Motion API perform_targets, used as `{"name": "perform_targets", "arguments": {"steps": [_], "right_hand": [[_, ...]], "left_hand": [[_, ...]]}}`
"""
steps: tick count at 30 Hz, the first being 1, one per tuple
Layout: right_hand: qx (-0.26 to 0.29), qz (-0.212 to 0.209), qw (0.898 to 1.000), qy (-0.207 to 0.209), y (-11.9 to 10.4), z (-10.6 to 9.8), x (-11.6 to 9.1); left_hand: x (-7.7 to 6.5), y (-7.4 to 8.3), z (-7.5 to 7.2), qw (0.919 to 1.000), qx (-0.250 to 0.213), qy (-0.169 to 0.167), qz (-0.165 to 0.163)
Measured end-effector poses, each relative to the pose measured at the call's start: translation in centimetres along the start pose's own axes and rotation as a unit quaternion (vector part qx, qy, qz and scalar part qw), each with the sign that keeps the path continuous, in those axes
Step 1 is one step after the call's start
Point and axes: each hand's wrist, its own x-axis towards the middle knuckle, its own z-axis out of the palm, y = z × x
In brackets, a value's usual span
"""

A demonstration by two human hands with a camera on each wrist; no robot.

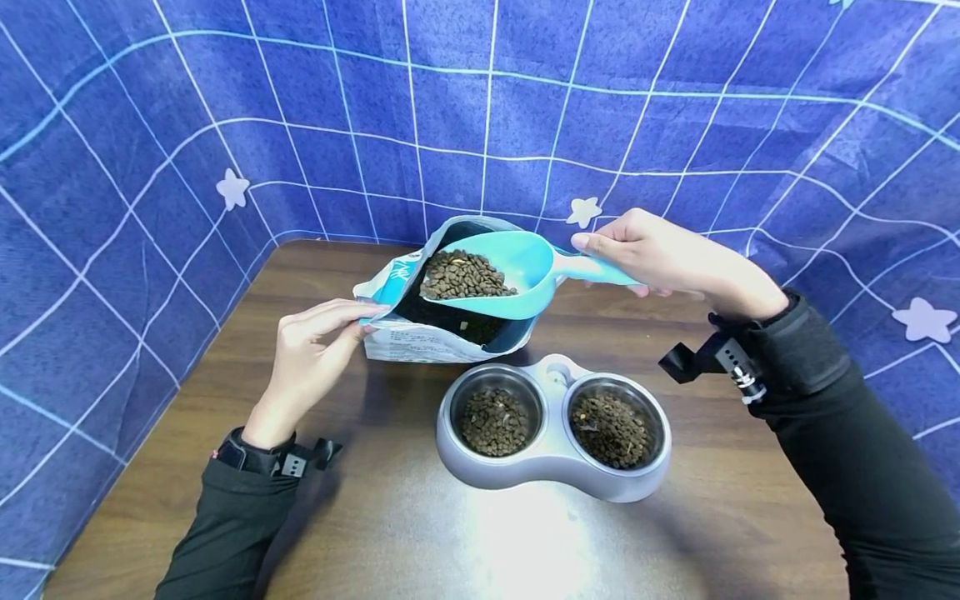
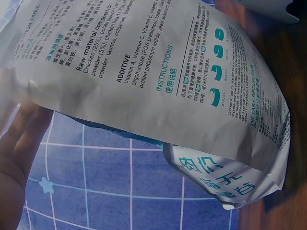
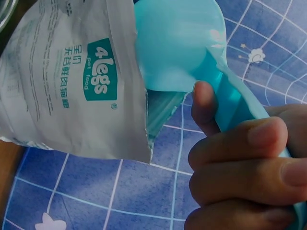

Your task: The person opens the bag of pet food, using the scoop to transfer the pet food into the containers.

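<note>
The right hand (image 1: 660, 254) grips the handle of a turquoise plastic scoop (image 1: 498, 279), fingers curled around it. The scoop is loaded with brown dry kibble (image 1: 461, 275) and sits level above the open mouth of a white and teal pet food bag (image 1: 431, 337). The left hand (image 1: 315, 342) pinches the near left edge of the bag opening. The bag lies on the brown wooden table (image 1: 375, 500). Near the bag stands a grey double feeder with two steel bowls (image 1: 555, 454), both containing kibble.
</note>
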Motion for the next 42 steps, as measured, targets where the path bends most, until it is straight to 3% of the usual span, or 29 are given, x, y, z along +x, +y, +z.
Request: {"name": "perform_targets", "arguments": {"steps": [13, 26, 42], "right_hand": [[0.008, 0.003, 1.0, 0.006, 0.5, -1.4, -1.0], [0.006, 0.006, 1.0, 0.003, 1.1, -2.5, -2.4], [-0.006, 0.028, 1.0, 0.011, 3.4, -4.0, -4.7]], "left_hand": [[0.6, 0.1, 0.1, 0.9999, 0.008, -0.011, 0.003], [0.3, 0.7, 0.1, 0.9999, -0.001, 0.013, -0.009], [0.2, 0.9, 0.1, 0.9999, 0.012, 0.008, -0.005]]}}
